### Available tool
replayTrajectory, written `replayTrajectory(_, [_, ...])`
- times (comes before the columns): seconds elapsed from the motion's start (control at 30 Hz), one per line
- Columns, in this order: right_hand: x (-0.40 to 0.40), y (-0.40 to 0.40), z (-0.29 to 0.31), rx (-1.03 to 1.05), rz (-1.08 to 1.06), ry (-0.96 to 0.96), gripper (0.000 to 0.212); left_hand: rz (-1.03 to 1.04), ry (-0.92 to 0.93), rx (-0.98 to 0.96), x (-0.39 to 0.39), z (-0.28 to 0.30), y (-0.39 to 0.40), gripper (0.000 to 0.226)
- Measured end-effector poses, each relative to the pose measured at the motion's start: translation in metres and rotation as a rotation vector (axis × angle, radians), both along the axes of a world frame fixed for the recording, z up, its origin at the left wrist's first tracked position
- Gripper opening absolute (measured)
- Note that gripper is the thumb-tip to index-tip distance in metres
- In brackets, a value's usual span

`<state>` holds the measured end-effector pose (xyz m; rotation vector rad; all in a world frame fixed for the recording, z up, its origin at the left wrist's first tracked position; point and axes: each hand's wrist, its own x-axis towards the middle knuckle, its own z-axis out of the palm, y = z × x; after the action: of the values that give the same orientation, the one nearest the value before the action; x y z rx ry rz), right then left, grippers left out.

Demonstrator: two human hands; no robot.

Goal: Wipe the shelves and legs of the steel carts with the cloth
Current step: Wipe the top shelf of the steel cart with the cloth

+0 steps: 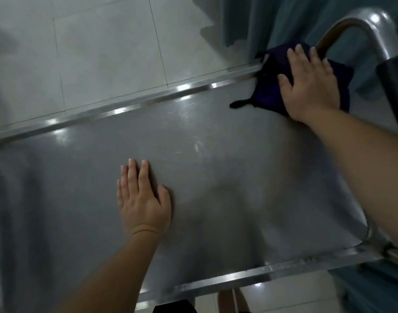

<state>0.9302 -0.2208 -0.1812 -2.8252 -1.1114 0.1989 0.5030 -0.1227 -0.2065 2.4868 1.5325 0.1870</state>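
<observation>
Right hand (310, 84) flat atop cloth (268, 91).

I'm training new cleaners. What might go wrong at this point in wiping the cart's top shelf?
The cloth sits at the far corner, partly over the shelf's raised rim; it may snag there or slip off. The left hand lies flat on the steel shelf, probably leaving smudges to wipe again.

Open shelf (216, 159) centre; handle (374, 26), curtain (272, 16) crowding far corner.

Right hand (310, 84) flat on cloth (270, 91), cart shelf (216, 154) corner
</observation>
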Motion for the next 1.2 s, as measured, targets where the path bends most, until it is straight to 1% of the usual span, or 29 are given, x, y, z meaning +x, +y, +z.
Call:
replayTrajectory(0.07, [-0.014, -0.026, 0.001, -0.028, -0.018, 0.000, 0.068, 0.004, -0.003, -0.009, 0.001, 0.001, 0.000, 0.071])
replayTrajectory(0.27, [-0.082, -0.112, 0.004, -0.026, -0.114, 0.010, 0.064, 0.000, -0.030, -0.012, 0.001, 0.001, 0.001, 0.070])
replayTrajectory(0.47, [-0.168, -0.202, 0.008, -0.080, -0.232, 0.073, 0.067, 0.004, -0.044, -0.011, 0.000, -0.001, 0.001, 0.069])
replayTrajectory(0.63, [-0.226, -0.259, 0.010, -0.097, -0.238, 0.166, 0.070, 0.009, -0.046, -0.015, 0.000, 0.001, 0.000, 0.070])
replayTrajectory(0.7, [-0.243, -0.266, 0.011, -0.113, -0.182, 0.185, 0.069, 0.002, -0.038, -0.017, 0.000, 0.001, 0.000, 0.071])
replayTrajectory(0.83, [-0.267, -0.243, 0.006, -0.119, 0.134, 0.174, 0.068, -0.031, -0.006, -0.010, -0.002, 0.001, -0.001, 0.075])
replayTrajectory(0.9, [-0.249, -0.209, 0.001, -0.095, 0.196, 0.157, 0.070, -0.048, 0.009, 0.001, -0.002, 0.001, -0.003, 0.075])
replayTrajectory(1.03, [-0.176, -0.117, -0.006, -0.071, 0.193, 0.092, 0.070, -0.051, 0.015, 0.017, -0.002, 0.000, -0.001, 0.074])
replayTrajectory(1.2, [-0.079, -0.008, -0.003, -0.055, 0.029, 0.075, 0.076, -0.041, 0.007, 0.007, -0.001, -0.001, 0.002, 0.074])
